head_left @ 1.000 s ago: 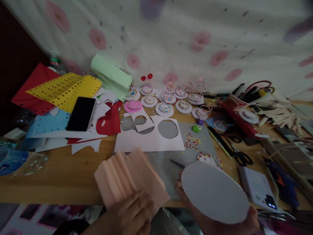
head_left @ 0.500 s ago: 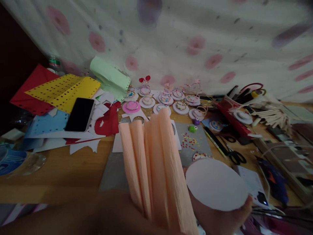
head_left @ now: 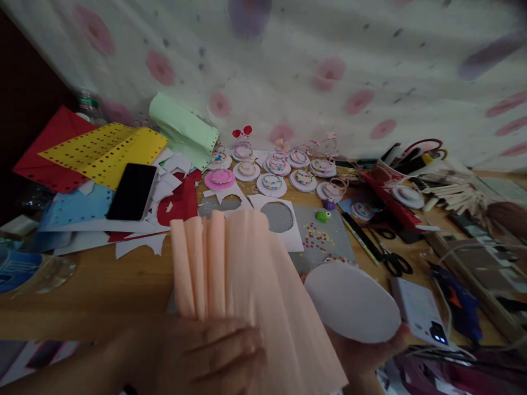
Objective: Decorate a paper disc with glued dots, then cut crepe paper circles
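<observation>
A sheet of peach crepe paper (head_left: 247, 263), folded into loose upright pleats, stands in front of me. My left hand (head_left: 214, 351) lies across its lower part with the fingers bent over it, somewhat blurred. To the right, a plain white disc (head_left: 352, 302) rests tilted in my right hand (head_left: 366, 351), gripped at its edge with the thumb on the right rim. Most of the right hand's fingers are hidden behind the disc and the paper. Just beyond the disc lie a grey mat (head_left: 343, 236) and scattered red and yellow bits (head_left: 319, 238).
Small decorated white hats (head_left: 272, 185) line the back. Colored paper (head_left: 107, 151) and a black phone (head_left: 132, 192) lie left. Scissors (head_left: 393, 260), a white phone (head_left: 418, 310) and a glue gun (head_left: 459, 302) are right. Another person's hand (head_left: 508, 216) shows at the far right.
The crepe paper has shifted left and fanned wider, with my left hand now visible over it. The white disc has moved slightly left and tilted. A hand has appeared at the right edge.
</observation>
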`<action>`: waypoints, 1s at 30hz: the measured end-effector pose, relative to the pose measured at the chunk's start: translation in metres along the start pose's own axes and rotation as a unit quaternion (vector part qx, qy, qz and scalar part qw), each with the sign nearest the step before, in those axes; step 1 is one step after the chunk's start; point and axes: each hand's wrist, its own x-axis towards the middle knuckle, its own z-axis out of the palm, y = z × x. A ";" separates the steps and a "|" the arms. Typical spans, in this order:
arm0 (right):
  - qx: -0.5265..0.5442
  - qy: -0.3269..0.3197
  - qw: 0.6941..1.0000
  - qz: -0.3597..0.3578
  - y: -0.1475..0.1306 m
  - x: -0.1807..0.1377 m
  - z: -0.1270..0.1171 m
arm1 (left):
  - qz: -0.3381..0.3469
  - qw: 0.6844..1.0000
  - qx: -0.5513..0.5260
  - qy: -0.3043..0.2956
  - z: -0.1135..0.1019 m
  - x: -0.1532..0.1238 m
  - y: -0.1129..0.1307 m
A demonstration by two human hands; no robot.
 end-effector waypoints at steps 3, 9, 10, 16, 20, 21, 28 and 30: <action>-0.090 -0.147 0.985 -0.025 0.002 0.003 -0.015 | 0.132 0.983 0.124 -0.039 -0.017 -0.005 -0.034; -0.303 -0.353 0.878 -0.114 0.016 -0.002 -0.002 | 0.195 0.956 0.165 -0.146 -0.021 -0.019 -0.070; -0.305 -0.378 0.867 -0.112 0.018 -0.005 0.004 | 0.201 0.957 0.158 -0.138 -0.018 -0.019 -0.068; -0.382 -0.527 0.754 -0.089 0.029 -0.013 0.017 | 0.233 0.957 0.111 -0.135 -0.006 -0.017 -0.061; -0.419 -0.508 0.744 -0.108 0.032 -0.008 -0.002 | 0.211 0.953 0.137 -0.168 -0.010 -0.030 -0.071; -0.421 -0.495 0.752 -0.114 0.031 -0.006 -0.007 | 0.205 0.952 0.145 -0.174 -0.011 -0.033 -0.073; -0.505 -0.458 0.721 -0.120 0.016 -0.011 -0.020 | 0.169 0.945 0.152 -0.237 -0.017 -0.043 -0.088; -0.537 -0.452 0.701 -0.129 0.014 -0.016 -0.019 | 0.116 0.951 0.147 -0.247 -0.022 -0.046 -0.095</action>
